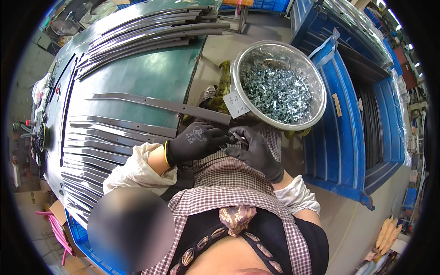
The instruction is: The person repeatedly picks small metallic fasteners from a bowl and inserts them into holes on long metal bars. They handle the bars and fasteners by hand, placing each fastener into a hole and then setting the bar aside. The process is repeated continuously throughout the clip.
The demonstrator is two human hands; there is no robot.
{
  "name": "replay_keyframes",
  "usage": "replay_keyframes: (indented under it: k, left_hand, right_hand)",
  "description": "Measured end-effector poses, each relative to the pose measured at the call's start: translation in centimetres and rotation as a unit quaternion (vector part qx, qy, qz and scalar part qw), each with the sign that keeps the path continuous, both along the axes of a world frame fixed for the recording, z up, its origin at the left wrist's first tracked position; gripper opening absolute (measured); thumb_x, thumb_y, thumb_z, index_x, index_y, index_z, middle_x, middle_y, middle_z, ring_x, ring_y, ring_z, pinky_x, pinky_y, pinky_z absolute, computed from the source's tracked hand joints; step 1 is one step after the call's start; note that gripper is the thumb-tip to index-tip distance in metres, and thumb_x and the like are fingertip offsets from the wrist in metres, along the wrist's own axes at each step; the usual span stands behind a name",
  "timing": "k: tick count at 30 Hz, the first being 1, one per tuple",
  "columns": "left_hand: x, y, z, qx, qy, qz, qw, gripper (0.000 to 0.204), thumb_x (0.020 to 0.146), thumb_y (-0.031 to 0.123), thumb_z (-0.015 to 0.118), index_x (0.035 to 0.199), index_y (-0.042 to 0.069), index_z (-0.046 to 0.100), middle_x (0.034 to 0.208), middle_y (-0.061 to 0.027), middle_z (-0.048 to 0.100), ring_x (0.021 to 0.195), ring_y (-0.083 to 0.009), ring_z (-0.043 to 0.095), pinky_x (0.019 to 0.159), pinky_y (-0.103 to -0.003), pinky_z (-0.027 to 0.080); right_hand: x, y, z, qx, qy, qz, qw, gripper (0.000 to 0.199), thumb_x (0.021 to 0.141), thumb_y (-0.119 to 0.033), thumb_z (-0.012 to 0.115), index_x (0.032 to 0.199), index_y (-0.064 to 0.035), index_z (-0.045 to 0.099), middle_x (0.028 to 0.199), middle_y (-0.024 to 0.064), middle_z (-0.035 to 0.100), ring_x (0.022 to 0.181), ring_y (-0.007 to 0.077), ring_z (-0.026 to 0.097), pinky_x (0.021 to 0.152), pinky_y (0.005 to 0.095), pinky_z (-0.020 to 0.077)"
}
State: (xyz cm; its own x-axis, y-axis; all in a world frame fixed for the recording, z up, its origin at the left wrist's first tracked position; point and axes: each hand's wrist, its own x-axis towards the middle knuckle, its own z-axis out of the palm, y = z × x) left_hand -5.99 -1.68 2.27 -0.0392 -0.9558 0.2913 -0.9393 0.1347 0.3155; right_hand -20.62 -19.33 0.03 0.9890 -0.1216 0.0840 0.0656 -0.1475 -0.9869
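Observation:
Both my hands wear dark gloves and meet in front of my checked apron (220, 172). With its fingers curled, my left hand (197, 141) has a small shiny metal clip at its fingertips. My right hand (257, 153) pinches another small metal clip (239, 137) between thumb and fingers. Fingers partly cover both pieces. Just beyond the hands stands a clear round tub (316, 107) full of loose silver metal clips (277, 91). A long dark metal strip with holes (160, 104) lies on the green table, its end sticking out over the edge near my left hand.
On the green table (151, 73), more dark strips (96, 158) lie in rows at the near left, and a bundle of strips (151, 32) lies at the far side. A blue metal bin (337, 137) stands at the right. A white paper tag (235, 104) hangs by the tub.

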Motion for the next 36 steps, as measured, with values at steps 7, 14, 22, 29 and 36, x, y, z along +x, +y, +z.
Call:
replay_keyframes:
  k: [7, 14, 22, 29, 36]
  left_hand:
    - [-0.3, 0.2, -0.6, -0.039, -0.086, -0.016, 0.995, 0.033, 0.077, 0.022, 0.069, 0.109, 0.015, 0.071, 0.082, 0.0004, 0.057, 0.070, -0.0197, 0.061, 0.062, -0.036, 0.049]
    - [-0.2, -1.3, -0.8, -0.105, -0.124, 0.035, 0.986, 0.030, 0.079, 0.022, 0.066, 0.109, 0.017, 0.069, 0.085, 0.0024, 0.060, 0.076, -0.0161, 0.066, 0.066, -0.033, 0.053]
    - [-0.3, -2.3, -1.8, -0.105, -0.112, 0.041, 0.987, 0.031, 0.078, 0.023, 0.066, 0.108, 0.016, 0.067, 0.081, 0.0016, 0.061, 0.074, -0.0161, 0.066, 0.063, -0.033, 0.053]
    - [-0.3, -2.4, -2.2, -0.071, -0.164, 0.054, 0.982, 0.024, 0.084, 0.026, 0.069, 0.103, 0.013, 0.066, 0.089, -0.0035, 0.063, 0.081, -0.0196, 0.069, 0.069, -0.034, 0.056]
    - [0.1, -2.3, -3.1, -0.003, -0.183, 0.051, 0.982, 0.028, 0.084, 0.028, 0.067, 0.108, 0.013, 0.065, 0.093, -0.0019, 0.064, 0.081, -0.0187, 0.067, 0.069, -0.034, 0.054]
  right_hand:
    - [-0.5, -0.4, -1.9, 0.205, 0.153, 0.142, 0.956, 0.050, 0.084, -0.020, 0.081, 0.125, 0.0001, 0.061, 0.103, 0.0056, 0.068, 0.093, 0.0133, 0.062, 0.083, 0.0295, 0.0504]
    - [1.1, -1.1, -0.3, 0.192, 0.135, 0.161, 0.959, 0.040, 0.085, -0.009, 0.077, 0.121, 0.0001, 0.064, 0.107, 0.0043, 0.069, 0.094, 0.0105, 0.063, 0.085, 0.0285, 0.0508]
    - [1.2, -2.0, -1.2, 0.245, 0.139, 0.175, 0.944, 0.039, 0.085, -0.008, 0.077, 0.120, 0.0002, 0.064, 0.107, 0.0051, 0.069, 0.097, 0.0115, 0.063, 0.086, 0.0285, 0.0508]
    - [1.3, -2.0, -1.8, 0.185, 0.099, 0.144, 0.967, 0.037, 0.084, -0.010, 0.078, 0.116, 0.0008, 0.064, 0.102, 0.0046, 0.067, 0.095, 0.0112, 0.062, 0.085, 0.0281, 0.0505]
    - [1.4, -2.0, -1.6, 0.218, 0.152, 0.106, 0.958, 0.035, 0.083, -0.012, 0.079, 0.112, 0.0017, 0.065, 0.099, 0.0046, 0.066, 0.093, 0.0105, 0.060, 0.086, 0.0289, 0.0506]
